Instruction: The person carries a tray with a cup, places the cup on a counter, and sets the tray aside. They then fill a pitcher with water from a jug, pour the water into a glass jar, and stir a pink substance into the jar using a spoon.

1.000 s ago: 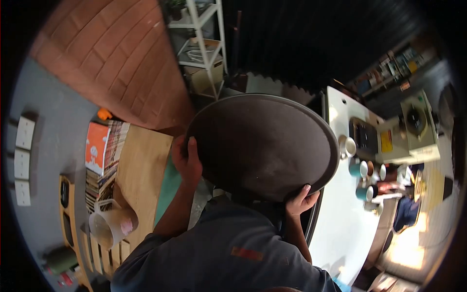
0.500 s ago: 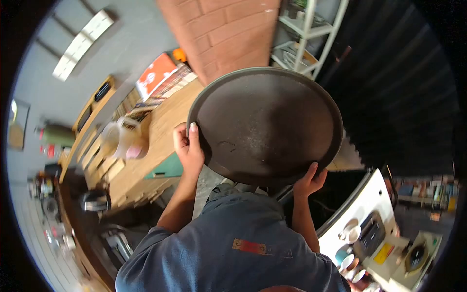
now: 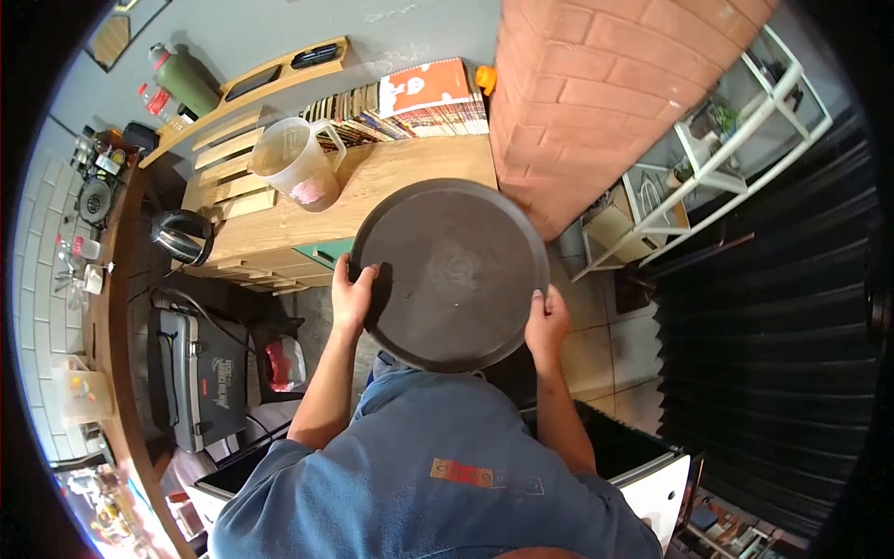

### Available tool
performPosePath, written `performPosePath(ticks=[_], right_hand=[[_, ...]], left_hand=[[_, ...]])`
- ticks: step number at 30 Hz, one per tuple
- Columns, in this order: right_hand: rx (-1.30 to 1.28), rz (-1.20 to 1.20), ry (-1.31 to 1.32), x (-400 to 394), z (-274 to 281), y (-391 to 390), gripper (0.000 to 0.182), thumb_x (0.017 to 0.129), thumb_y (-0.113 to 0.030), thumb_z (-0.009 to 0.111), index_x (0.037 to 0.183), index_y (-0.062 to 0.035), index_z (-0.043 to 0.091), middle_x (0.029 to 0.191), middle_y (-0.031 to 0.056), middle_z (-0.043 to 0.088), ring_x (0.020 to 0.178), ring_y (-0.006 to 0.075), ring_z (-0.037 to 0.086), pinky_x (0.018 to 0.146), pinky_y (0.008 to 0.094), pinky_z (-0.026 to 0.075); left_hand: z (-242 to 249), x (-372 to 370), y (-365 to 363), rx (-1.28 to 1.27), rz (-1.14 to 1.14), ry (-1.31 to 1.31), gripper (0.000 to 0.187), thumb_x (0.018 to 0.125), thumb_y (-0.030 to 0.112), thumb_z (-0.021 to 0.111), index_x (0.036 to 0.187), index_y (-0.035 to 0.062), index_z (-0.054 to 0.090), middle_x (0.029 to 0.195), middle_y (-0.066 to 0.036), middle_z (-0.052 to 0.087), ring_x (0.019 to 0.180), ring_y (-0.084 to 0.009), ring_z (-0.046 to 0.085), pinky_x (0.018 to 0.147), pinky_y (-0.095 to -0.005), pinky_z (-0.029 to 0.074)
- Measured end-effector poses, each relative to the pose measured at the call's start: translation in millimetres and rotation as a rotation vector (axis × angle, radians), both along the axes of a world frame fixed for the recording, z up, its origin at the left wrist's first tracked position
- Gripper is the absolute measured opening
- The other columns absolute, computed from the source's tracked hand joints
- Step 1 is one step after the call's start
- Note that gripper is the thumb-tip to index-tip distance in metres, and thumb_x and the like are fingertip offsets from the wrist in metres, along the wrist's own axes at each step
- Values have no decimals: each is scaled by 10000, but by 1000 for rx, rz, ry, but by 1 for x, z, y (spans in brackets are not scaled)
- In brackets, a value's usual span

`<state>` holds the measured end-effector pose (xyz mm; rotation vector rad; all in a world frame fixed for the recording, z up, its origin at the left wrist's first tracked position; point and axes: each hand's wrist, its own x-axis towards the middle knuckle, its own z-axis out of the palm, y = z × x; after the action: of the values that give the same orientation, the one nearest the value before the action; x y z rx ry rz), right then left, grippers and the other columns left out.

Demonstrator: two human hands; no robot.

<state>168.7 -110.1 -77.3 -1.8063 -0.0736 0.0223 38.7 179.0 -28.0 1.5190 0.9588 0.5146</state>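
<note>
A large round dark tray (image 3: 453,270) with nothing on it is held flat in front of my chest. My left hand (image 3: 354,296) grips its left rim, thumb over the edge. My right hand (image 3: 546,320) holds the lower right rim. The tray's far edge hangs over the front of a wooden counter (image 3: 391,177). My blue shirt fills the bottom of the view.
A clear plastic jug (image 3: 291,160) stands on the wooden counter, with stacked books (image 3: 410,104) behind it. A red brick pillar (image 3: 596,102) rises at the right, a white wire shelf (image 3: 726,149) beyond it. A steel kettle (image 3: 182,237) and a grey case (image 3: 200,373) are at the left.
I have turned to the left with the tray in both hands. The white counter with cups has left the view. The wooden counter and brick pillar now lie ahead.
</note>
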Motion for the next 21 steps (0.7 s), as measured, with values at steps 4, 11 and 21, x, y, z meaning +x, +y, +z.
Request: performPosePath(ticks=[4, 11, 21], right_hand=[[-371, 89, -17, 30, -2, 44, 258, 908, -177, 561, 1096, -11, 620, 674, 86, 571, 577, 210, 519, 600, 345, 440], [-395, 6, 15, 101, -58, 112, 296, 890, -224, 600, 1094, -12, 630, 780, 99, 636, 687, 208, 597, 643, 347, 470], [-270, -13, -9, 143, -88, 168, 263, 924, -154, 570, 1128, 5, 617, 810, 102, 649, 698, 164, 600, 659, 308, 479]], left_hand=[[-46, 14, 55, 139, -39, 211, 621, 738, 214, 667, 1272, -46, 484, 1202, -232, 550, 1015, -247, 576, 867, -322, 465], [-73, 90, 145, 84, -303, 281, 367, 777, 158, 606, 1047, -89, 622, 925, -160, 678, 827, -204, 630, 769, -308, 488], [-112, 137, 197, 143, -382, 453, 726, 754, 398, 670, 1256, -95, 491, 1197, -287, 518, 1130, -390, 523, 965, -426, 425]])
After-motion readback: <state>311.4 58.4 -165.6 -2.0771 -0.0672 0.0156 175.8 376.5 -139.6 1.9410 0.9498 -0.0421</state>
